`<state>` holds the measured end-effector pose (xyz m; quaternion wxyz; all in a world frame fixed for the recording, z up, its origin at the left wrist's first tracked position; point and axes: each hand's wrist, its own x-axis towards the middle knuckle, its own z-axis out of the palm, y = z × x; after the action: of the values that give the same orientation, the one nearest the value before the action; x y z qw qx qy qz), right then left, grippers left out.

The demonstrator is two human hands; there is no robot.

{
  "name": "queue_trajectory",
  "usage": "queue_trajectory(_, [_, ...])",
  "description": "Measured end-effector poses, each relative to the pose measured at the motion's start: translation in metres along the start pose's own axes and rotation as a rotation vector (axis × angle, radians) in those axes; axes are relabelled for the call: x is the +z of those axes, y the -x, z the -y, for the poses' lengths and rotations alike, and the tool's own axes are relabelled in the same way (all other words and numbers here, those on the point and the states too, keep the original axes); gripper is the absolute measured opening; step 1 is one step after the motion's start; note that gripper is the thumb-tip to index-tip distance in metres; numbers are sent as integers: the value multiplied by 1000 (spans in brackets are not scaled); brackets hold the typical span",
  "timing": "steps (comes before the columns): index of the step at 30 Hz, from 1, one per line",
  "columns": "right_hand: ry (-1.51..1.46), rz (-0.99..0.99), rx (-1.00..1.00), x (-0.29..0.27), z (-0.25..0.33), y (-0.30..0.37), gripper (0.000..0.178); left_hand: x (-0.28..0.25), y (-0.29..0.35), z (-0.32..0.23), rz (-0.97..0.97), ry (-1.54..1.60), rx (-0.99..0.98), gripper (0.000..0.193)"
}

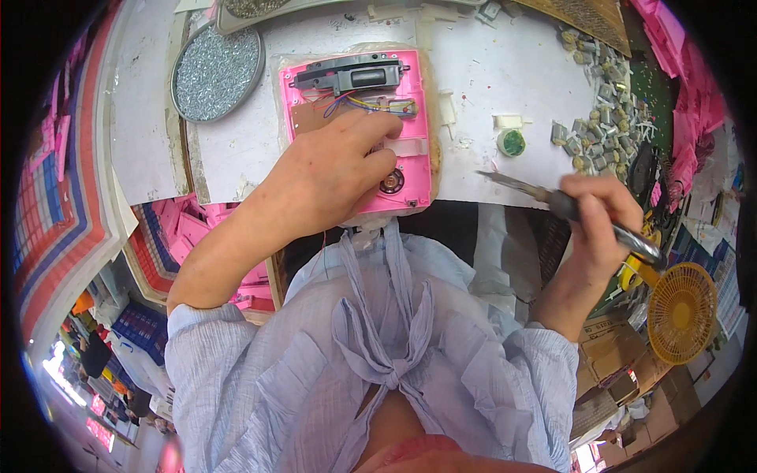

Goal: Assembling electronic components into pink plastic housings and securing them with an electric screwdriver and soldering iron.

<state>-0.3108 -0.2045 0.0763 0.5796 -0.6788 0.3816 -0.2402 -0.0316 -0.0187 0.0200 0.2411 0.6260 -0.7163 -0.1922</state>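
Note:
A pink plastic housing (419, 169) lies open on the worktable in front of me. A long black plastic part (371, 78) sits at its far end. Thin coloured wires run below that part to a small motor (402, 107). My left hand (327, 169) rests over the housing, its fingers bent inward; whatever they pinch is hidden. A small round speaker (392, 181) shows near the fingertips, in the housing's near part. To the right, my right hand (601, 225) grips a soldering iron (561, 204) by its dark handle. The iron's tip points left, apart from the housing.
A round tray of small screws (218, 72) stands at the far left. Right of the housing is a small green tub (511, 142). Several small motors (603, 130) lie heaped at the right. An orange fan guard (682, 313) stands beyond my right forearm.

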Motion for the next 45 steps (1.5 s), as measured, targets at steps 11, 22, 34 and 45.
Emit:
queue_trajectory(11, [30,-1049,-386,-201,-37,57,12,3,-9,-10,-35,-53,-6,20])
queue_trajectory(22, [-241,-817,-125,-252,-104,-11,21,9,10,3,-140,-60,56,26])
queue_trajectory(34, [0,-133,-97,47,-57,-17,13,3,30,0,-248,-55,18,40])
queue_trajectory(45, [813,179,-410,136,-16,-68,20,6,25,6,-391,-106,38,40])
